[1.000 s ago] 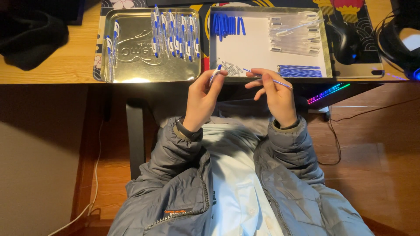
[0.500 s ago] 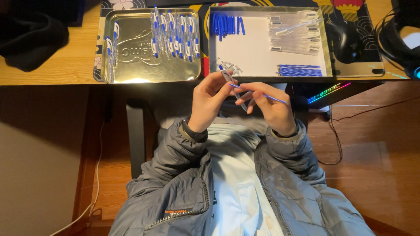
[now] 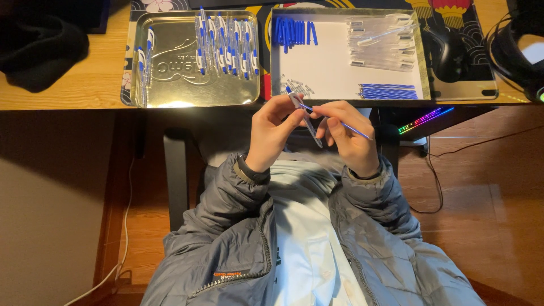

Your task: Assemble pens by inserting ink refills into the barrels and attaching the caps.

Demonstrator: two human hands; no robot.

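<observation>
Fingers of the left hand (image 3: 272, 133) pinch a clear pen barrel (image 3: 305, 119); the right hand (image 3: 347, 136) grips the blue refill (image 3: 351, 129), now slid further inside.

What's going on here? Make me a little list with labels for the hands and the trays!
left hand: holds a clear pen barrel
right hand: holds a thin blue refill
silver tray: rows of finished blue-capped pens
white tray: blue caps, clear barrels, blue refills
desk: wooden, holds both trays
</observation>
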